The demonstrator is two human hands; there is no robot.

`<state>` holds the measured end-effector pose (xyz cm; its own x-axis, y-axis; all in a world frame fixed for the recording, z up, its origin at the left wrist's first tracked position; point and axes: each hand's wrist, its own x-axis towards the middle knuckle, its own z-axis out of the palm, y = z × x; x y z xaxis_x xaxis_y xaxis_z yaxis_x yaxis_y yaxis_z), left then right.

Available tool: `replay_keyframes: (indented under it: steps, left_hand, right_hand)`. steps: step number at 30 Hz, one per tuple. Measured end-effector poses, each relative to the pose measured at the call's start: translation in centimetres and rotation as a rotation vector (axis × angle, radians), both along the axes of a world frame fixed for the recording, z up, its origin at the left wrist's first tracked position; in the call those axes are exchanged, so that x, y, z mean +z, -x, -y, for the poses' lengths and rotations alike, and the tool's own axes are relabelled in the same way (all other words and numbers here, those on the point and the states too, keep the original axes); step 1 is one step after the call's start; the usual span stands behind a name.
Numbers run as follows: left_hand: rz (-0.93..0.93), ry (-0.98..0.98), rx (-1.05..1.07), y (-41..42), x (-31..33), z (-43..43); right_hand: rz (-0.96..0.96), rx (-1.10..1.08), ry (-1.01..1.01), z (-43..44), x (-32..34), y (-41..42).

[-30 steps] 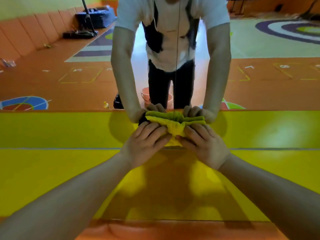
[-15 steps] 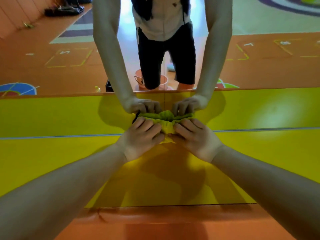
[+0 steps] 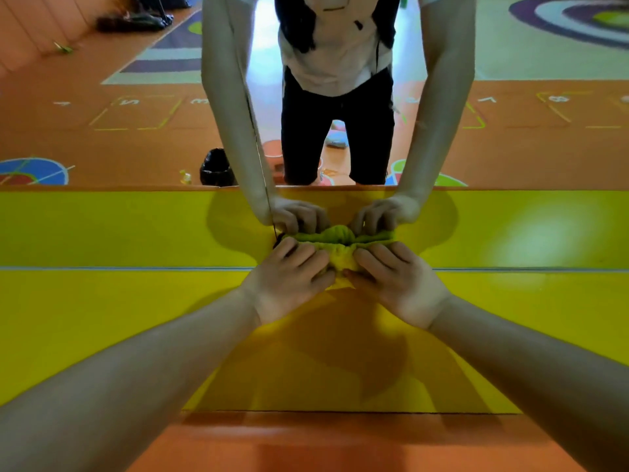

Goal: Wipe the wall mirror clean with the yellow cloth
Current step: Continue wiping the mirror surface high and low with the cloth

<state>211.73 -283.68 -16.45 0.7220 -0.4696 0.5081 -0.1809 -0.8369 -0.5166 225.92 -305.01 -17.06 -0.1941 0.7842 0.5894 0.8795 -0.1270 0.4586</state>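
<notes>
Yellow cloth (image 3: pixel 340 258) is sitting bunched between the two hands, which are pressing it against the mirror (image 3: pixel 102 131) low down, just above the glass's lower edge. The left hand (image 3: pixel 289 284) is gripping the left side of the cloth with curled fingers on top. The right hand (image 3: pixel 398 284) is doing the same on the right side. The fingertips of both hands are almost meeting over the middle of the cloth, and a small corner of it is hanging out below them. I cannot tell exactly how the thumbs are lying, because the fingers and the cloth are covering them.

One second ago the cloth was lying wider and flatter between the hands. Now it is being squeezed into a short, wrinkled roll, and the hands are standing closer together. The camera is also looking lower than before, so less of the reflected body is showing above the hands and more of the legs.

Under and on both sides of the hands a yellow pad (image 3: pixel 102 335) is running along the wall, and nearer than the wrists an orange strip (image 3: pixel 340 444) is lying. In the glass, beyond the left hand, a black bag (image 3: pixel 216 168) and an orange bucket (image 3: pixel 274 155) are standing on the reflected floor.
</notes>
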Motion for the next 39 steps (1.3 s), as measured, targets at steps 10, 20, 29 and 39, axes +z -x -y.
replay_keyframes:
  steps: [10,20,29,39]
  left_hand:
    - [0.142,-0.068,-0.112,-0.3,18.4,-1.0]
    - [0.198,-0.315,-0.156,-0.2,48.0,-2.0]
    - [0.295,-0.458,-0.099,-0.7,67.8,-0.8]
    - [0.464,-0.269,0.038,-1.5,87.2,1.8]
  right_hand:
    - [0.026,-0.011,-0.049,0.4,18.6,-0.2]
    - [0.291,-0.103,-0.101,1.1,46.0,-1.0]
    - [0.431,-0.114,-0.186,1.8,65.3,-1.8]
    - [0.417,-0.244,-0.321,2.0,86.4,-1.6]
